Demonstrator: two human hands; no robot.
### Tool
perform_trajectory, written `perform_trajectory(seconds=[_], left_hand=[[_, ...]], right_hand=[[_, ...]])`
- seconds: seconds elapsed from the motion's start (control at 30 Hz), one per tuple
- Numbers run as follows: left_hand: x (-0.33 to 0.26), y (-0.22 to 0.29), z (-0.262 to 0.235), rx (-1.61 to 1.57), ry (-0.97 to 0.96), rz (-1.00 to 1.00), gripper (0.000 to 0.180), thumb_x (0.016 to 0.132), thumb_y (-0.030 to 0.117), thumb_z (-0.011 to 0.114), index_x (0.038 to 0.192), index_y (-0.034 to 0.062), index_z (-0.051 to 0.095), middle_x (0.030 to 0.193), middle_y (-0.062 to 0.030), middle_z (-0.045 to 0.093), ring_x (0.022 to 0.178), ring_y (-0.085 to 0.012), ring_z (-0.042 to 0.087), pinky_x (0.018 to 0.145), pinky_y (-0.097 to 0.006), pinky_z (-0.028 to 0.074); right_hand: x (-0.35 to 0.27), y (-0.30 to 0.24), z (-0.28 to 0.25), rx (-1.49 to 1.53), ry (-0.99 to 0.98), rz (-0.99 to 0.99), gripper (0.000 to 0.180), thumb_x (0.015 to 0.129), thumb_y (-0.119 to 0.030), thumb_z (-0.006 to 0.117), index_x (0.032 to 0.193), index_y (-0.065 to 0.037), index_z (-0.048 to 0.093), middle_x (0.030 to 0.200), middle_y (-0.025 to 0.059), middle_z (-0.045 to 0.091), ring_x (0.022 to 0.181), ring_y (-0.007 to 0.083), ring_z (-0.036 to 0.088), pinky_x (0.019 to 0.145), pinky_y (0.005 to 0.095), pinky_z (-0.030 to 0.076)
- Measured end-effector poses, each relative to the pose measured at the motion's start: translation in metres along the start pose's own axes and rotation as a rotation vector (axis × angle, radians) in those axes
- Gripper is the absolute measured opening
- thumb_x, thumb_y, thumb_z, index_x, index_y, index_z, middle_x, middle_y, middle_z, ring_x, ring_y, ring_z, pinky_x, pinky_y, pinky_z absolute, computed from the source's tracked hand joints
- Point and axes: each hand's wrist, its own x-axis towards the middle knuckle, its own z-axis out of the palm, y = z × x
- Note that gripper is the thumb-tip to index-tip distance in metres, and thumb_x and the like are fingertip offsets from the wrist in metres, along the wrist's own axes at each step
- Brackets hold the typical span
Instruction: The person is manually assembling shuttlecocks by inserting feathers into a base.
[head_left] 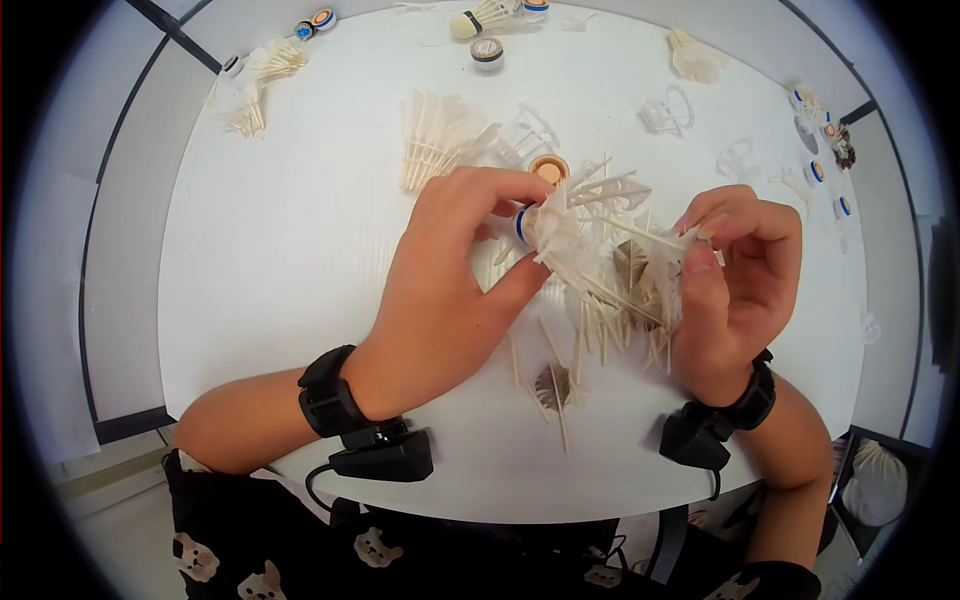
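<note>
While left hand [450, 270] pinches shuttlecock [560, 225] at cork end, right hand [735, 280] closes fingertips on one feather [655, 238], both above white table [290, 260]. Loose feather stems [600, 320] heaped beneath hands, partly hidden by them. Feather skirt [435, 140] behind left hand; cork base [549, 169] just beyond shuttlecock. More shuttlecocks [262, 75] along far rim.

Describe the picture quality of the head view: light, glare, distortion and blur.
Head view: bright, even light washes out the white table, so pale feathers barely stand out; soft shadows lie under the left hand and right hand; fisheye bends the table rim and wall lines, with a black corner vignette; the held shuttlecock is slightly soft.
</note>
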Motion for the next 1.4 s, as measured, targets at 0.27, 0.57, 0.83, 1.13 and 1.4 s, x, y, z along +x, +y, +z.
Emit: perform_trajectory(seconds=[0.27,0.57,0.83,1.13,1.4], left_hand=[[0.0001,0.0034,-0.0021,0.061,0.0,0.018,0.036,0.085,-0.002,0.074,0.119,0.0032,0.062,0.114,-0.0025,0.06,0.101,-0.0133,0.055,0.09,-0.027,0.044],[0.0019,-0.0008,-0.0043,0.029,-0.019,0.07,0.04,0.085,-0.009,0.066,0.123,0.0031,0.064,0.12,-0.0046,0.062,0.105,-0.0148,0.058,0.092,-0.027,0.045],[0.0023,-0.0007,-0.0006,-0.061,-0.006,0.068,0.045,0.082,-0.011,0.068,0.121,0.0106,0.068,0.113,-0.0095,0.064,0.104,-0.0272,0.061,0.089,-0.035,0.054],[0.0021,-0.0025,0.0016,-0.151,-0.006,0.058,0.045,0.082,-0.011,0.068,0.121,0.0106,0.068,0.112,-0.0087,0.065,0.103,-0.026,0.062,0.089,-0.035,0.053],[0.0024,0.0001,-0.0003,-0.12,-0.028,0.057,0.044,0.083,-0.011,0.067,0.121,0.0105,0.068,0.113,-0.0076,0.064,0.104,-0.025,0.061,0.09,-0.034,0.053]], right_hand=[[0.0007,0.0002,0.0017,-0.025,0.002,-0.019,0.025,0.081,0.012,0.056,0.103,0.002,0.051,0.093,0.0086,0.058,0.079,0.0134,0.05,0.076,0.0257,0.043],[0.001,-0.0017,0.0021,-0.056,-0.076,-0.061,0.03,0.077,0.012,0.057,0.104,0.002,0.053,0.091,0.0065,0.058,0.077,0.012,0.05,0.073,0.0251,0.043],[0.0005,-0.0044,0.0038,-0.088,-0.115,-0.016,0.027,0.082,0.01,0.062,0.106,0.003,0.053,0.094,0.0069,0.058,0.079,0.0106,0.052,0.074,0.0237,0.044],[-0.0007,-0.0042,0.0062,-0.048,-0.1,0.04,0.024,0.085,0.009,0.062,0.106,0.003,0.053,0.095,0.0061,0.058,0.082,0.0104,0.053,0.077,0.0233,0.045],[-0.0016,-0.0035,0.0062,-0.076,-0.112,0.044,0.026,0.083,0.009,0.065,0.106,0.002,0.056,0.096,0.0058,0.06,0.081,0.0096,0.055,0.075,0.0229,0.047]])
